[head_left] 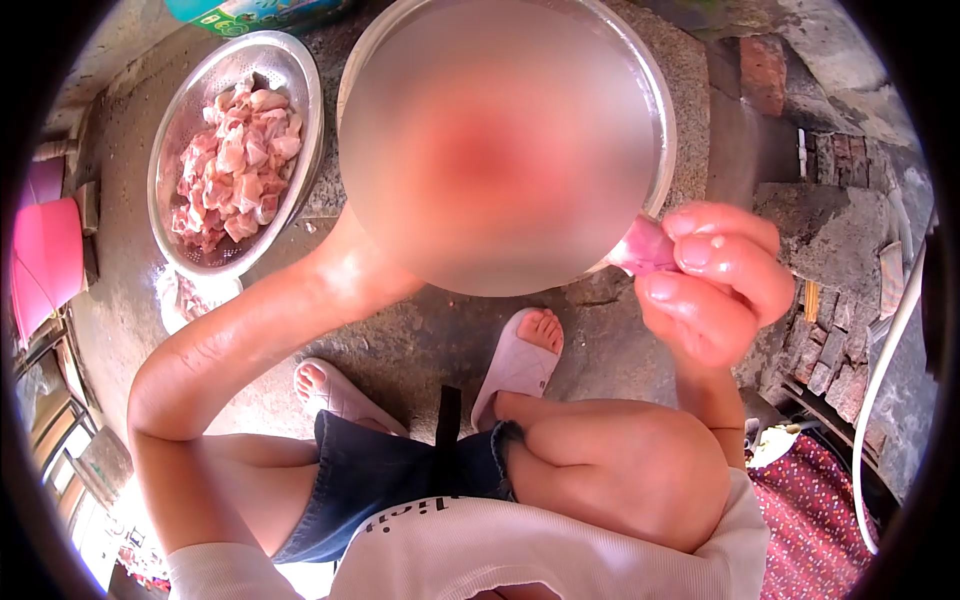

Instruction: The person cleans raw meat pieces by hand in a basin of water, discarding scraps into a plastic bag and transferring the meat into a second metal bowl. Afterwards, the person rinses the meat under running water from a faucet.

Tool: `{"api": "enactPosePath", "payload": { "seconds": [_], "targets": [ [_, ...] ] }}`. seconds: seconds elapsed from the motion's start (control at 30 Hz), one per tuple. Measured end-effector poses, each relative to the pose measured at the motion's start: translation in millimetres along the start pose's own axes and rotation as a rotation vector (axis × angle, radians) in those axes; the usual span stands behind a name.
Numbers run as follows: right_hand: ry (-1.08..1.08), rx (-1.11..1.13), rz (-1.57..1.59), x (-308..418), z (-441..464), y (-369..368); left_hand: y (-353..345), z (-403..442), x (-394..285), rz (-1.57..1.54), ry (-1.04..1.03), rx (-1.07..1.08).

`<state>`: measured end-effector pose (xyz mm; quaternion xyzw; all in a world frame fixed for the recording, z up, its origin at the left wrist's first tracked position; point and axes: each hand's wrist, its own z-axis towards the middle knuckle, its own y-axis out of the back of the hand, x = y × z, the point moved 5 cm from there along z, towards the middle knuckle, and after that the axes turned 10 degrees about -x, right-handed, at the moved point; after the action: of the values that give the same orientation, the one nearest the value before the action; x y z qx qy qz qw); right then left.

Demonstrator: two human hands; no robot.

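My right hand [715, 275] is closed on a piece of raw meat [645, 247], pinched between thumb and fingers beside the rim of a large round metal basin [664, 120]. The skin of this hand looks wet. My left forearm [330, 275] reaches over the near left side of the same basin, where a blur covers the hand and most of the basin's contents; only reddish and pale tones show through. To the left, a perforated metal colander [170, 150] holds a heap of cut raw meat pieces [240, 160].
A crumpled clear plastic bag [190, 298] lies below the colander. At the far left is a pink container [50, 260]. Bricks [830, 350] are piled at the right, near a white hose [885, 370] and red patterned cloth [805, 500]. My slippered feet [520, 360] are on the concrete floor.
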<state>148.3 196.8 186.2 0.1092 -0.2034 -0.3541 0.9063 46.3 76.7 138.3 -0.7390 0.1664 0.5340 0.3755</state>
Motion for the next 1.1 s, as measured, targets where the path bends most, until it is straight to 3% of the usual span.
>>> {"api": "enactPosePath", "payload": {
  "seconds": [0.07,0.13,0.2,0.23,0.43,0.93,1.1],
  "targets": [
    [-0.035,0.011,0.021,-2,0,-1,0,0,0,-0.006,-0.055,0.019],
    [-0.359,-0.01,0.171,-14,-1,-3,-1,1,0,-0.004,-0.097,0.037],
    [-0.956,-0.075,0.435,-27,-15,-13,-10,-1,0,0.053,0.0,0.084],
    [-1.112,-0.094,0.504,-32,-22,-15,-14,-3,1,0.081,0.051,0.109],
    [-1.431,-0.081,0.685,-36,-34,-19,-9,-3,15,-0.067,0.236,0.076],
    [-1.12,0.066,0.423,-25,-19,-15,-10,-2,15,-0.035,0.236,0.017],
    [-1.153,0.046,0.468,-26,-18,-14,-9,-2,11,-0.024,0.246,0.049]
  ]
}}
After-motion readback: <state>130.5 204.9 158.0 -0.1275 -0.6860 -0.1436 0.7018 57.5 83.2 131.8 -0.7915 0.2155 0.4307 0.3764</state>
